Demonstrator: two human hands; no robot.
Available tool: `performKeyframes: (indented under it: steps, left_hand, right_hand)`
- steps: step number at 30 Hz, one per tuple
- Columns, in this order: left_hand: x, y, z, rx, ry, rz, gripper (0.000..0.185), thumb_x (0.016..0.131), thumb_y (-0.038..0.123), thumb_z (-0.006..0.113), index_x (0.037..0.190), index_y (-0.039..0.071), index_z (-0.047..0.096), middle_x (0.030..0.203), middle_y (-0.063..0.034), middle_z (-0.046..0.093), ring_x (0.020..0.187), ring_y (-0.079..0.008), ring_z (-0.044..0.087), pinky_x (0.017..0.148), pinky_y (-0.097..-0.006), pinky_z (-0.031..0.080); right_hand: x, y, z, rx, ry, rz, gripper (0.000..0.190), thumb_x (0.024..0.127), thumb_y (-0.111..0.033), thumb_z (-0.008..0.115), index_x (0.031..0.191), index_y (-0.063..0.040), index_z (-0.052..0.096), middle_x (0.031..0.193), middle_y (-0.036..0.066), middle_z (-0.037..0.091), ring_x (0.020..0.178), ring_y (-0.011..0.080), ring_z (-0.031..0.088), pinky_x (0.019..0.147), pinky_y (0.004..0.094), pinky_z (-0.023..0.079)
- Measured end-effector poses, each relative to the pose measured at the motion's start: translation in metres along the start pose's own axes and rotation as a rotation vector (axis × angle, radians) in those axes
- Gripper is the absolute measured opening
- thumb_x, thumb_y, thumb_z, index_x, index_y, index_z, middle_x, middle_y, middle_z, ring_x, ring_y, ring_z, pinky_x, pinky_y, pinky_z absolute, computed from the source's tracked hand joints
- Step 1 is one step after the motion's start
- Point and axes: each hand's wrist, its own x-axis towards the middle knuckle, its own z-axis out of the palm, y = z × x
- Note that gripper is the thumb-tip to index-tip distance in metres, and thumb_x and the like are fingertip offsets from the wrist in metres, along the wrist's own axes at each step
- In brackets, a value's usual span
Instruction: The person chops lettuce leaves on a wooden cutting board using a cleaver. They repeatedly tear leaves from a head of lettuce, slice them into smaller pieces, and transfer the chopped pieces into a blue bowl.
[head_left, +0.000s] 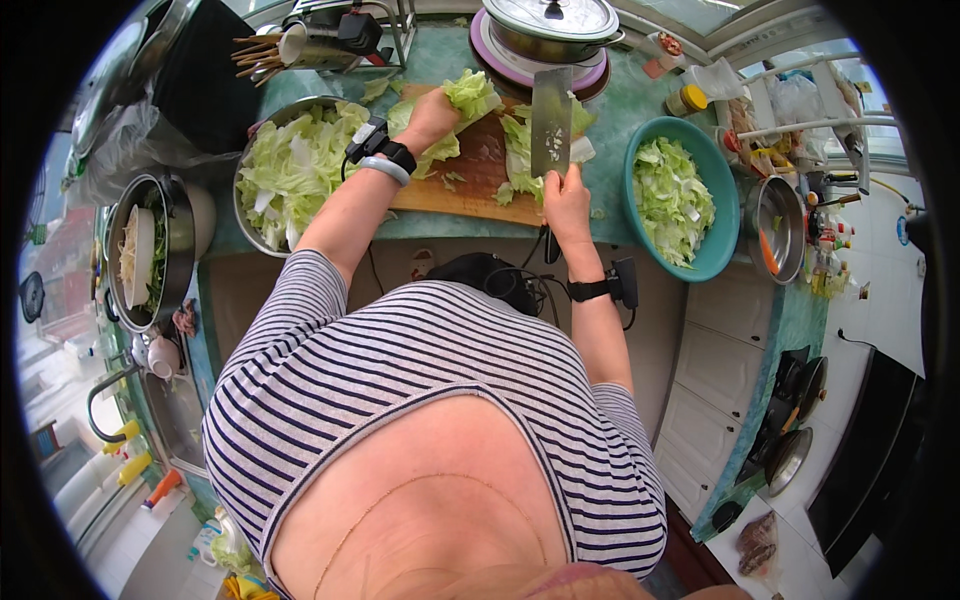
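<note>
My left hand (433, 120) grips a bunch of pale green Chinese cabbage leaves (471, 94) over the left part of the wooden cutting board (480, 169). In my right hand (568, 202) is the handle of a cleaver; its broad blade (551, 124), flecked with white bits, points away from me above the board's right side. Cut cabbage pieces (517, 150) lie beside and partly behind the blade. Left of the board, a large metal bowl (244, 214) holds torn cabbage leaves (300, 165). A green plastic basin (724, 240) on the right contains chopped cabbage (673, 199).
Behind the board stands a lidded pot (555, 45) on a pink-rimmed base. A jar with a yellow lid (686, 99) and a metal bowl with a carrot (768, 251) are at the right. A chopstick holder (300, 45) stands back left; a dark pot (176, 247) is far left.
</note>
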Motion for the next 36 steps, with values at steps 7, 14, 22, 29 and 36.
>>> performKeyframes:
  steps: [7, 14, 22, 29, 36]
  left_hand:
    - [0.015, 0.09, 0.047, -0.014, 0.218, 0.129, 0.024, 0.083, 0.014, 0.062, 0.107, 0.008, 0.06, 0.092, -0.0214, 0.068, 0.087, -0.0432, 0.064, 0.073, -0.0506, 0.05]
    - [-0.035, 0.125, 0.155, 0.526, -0.297, 0.074, 0.127, 0.062, 0.071, 0.077, 0.15, -0.002, 0.021, 0.133, -0.0293, 0.047, 0.128, -0.0521, 0.038, 0.101, -0.0647, 0.028]
    - [-0.029, 0.109, 0.158, 0.867, -0.424, 0.139, 0.072, 0.072, 0.033, 0.079, 0.134, 0.009, 0.051, 0.12, -0.0185, 0.058, 0.122, -0.0413, 0.049, 0.099, -0.0569, 0.038]
    - [-0.038, 0.068, 0.12, 0.874, -0.463, 0.468, 0.061, 0.072, 0.02, 0.074, 0.129, 0.009, 0.057, 0.113, -0.014, 0.061, 0.109, -0.0331, 0.057, 0.093, -0.0428, 0.045]
    - [-0.055, 0.022, 0.058, 0.731, -0.449, 0.731, 0.055, 0.07, 0.0, 0.065, 0.123, 0.012, 0.061, 0.121, -0.013, 0.053, 0.132, -0.0368, 0.039, 0.108, -0.0498, 0.032]
  right_hand:
    - [-0.029, 0.028, -0.064, -0.093, 0.075, 0.143, 0.02, 0.098, -0.016, 0.048, 0.103, 0.002, 0.046, 0.065, 0.023, 0.057, 0.063, 0.044, 0.058, 0.054, 0.0493, 0.041]
    - [-0.052, 0.064, -0.077, -0.081, 0.143, 0.099, 0.02, 0.1, -0.018, 0.047, 0.1, 0.002, 0.043, 0.059, 0.008, 0.054, 0.041, 0.0158, 0.051, 0.039, 0.0324, 0.041]
    - [-0.048, 0.069, -0.087, -0.003, 0.204, 0.062, 0.022, 0.099, -0.017, 0.05, 0.108, 0.003, 0.047, 0.06, 0.012, 0.056, 0.048, 0.0255, 0.055, 0.043, 0.0377, 0.04]
    - [-0.046, 0.073, -0.093, 0.031, 0.093, 0.118, 0.023, 0.099, -0.019, 0.052, 0.105, 0.003, 0.048, 0.06, 0.012, 0.055, 0.044, 0.0191, 0.054, 0.044, 0.0338, 0.041]
    - [-0.025, 0.054, -0.091, -0.12, -0.086, -0.154, 0.018, 0.097, -0.02, 0.055, 0.096, -0.003, 0.05, 0.075, 0.022, 0.063, 0.073, 0.0454, 0.061, 0.057, 0.0517, 0.044]
